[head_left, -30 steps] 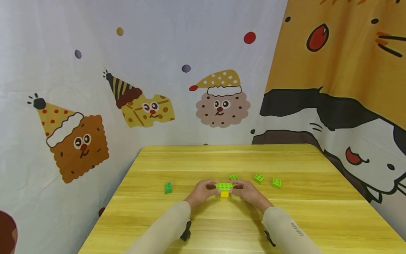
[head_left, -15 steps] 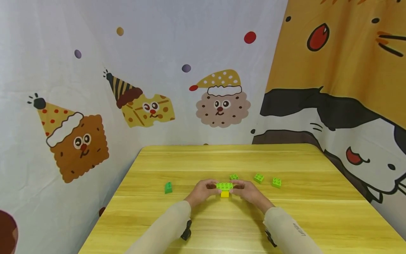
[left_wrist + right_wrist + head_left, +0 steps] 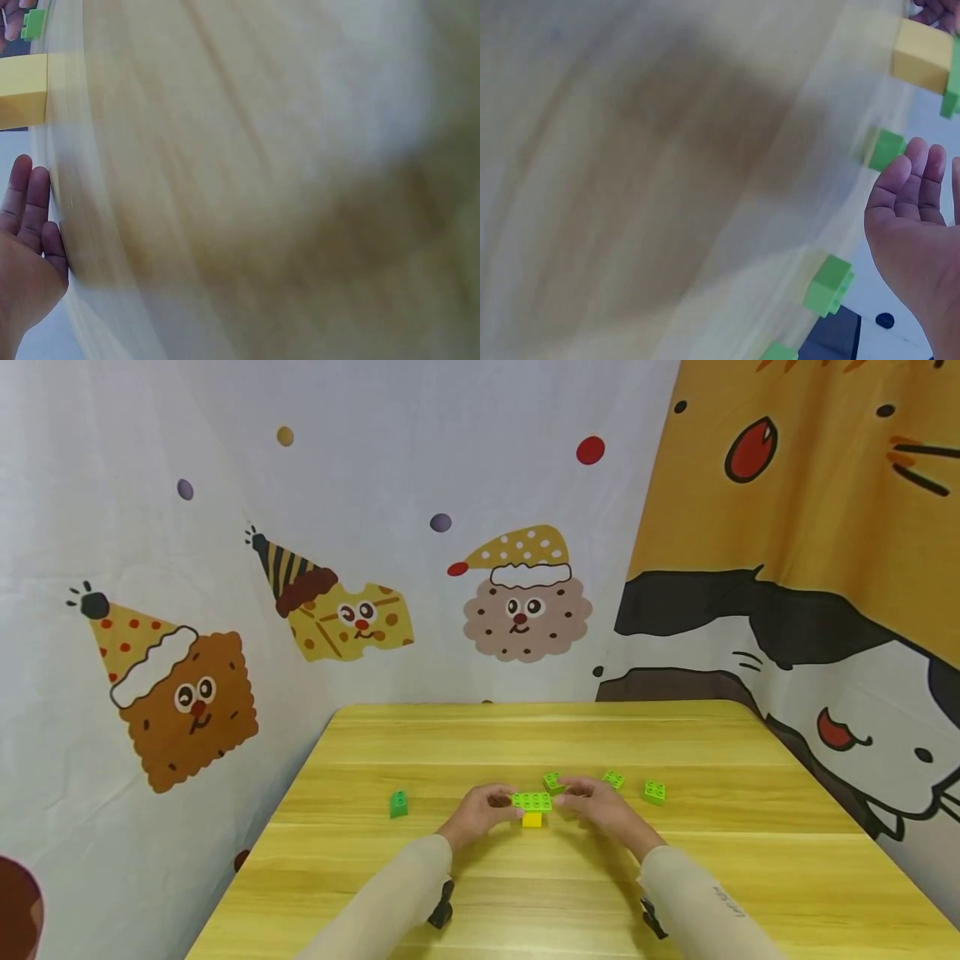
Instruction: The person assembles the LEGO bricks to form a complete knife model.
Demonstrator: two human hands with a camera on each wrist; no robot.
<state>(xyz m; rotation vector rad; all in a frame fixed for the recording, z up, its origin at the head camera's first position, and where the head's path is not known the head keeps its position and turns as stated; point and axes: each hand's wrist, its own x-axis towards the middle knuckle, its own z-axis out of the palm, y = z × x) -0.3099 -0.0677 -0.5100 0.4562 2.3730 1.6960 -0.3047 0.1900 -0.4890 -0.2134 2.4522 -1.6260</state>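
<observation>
A long light-green building brick (image 3: 532,802) sits on top of a yellow brick (image 3: 532,820) at the middle of the table. My left hand (image 3: 480,814) pinches the left end of the long brick between thumb and fingers. To the right, my right hand (image 3: 600,810) stands off the long brick, its fingers relaxed and holding nothing. Just beyond its fingertips lies a small light-green brick (image 3: 552,783). From the right wrist, that small brick (image 3: 885,148) shows right at the fingertips, and the yellow brick (image 3: 922,56) is farther off.
Two more small light-green bricks lie to the right, one (image 3: 613,779) partly behind the right hand and one (image 3: 654,792) farther out. A darker green brick (image 3: 398,804) is on the left. A printed curtain (image 3: 375,485) hangs behind the wooden table (image 3: 525,735).
My right hand has let go of the long brick's right end and moved a little to the right and away from me. My left hand and the stacked bricks stay in place.
</observation>
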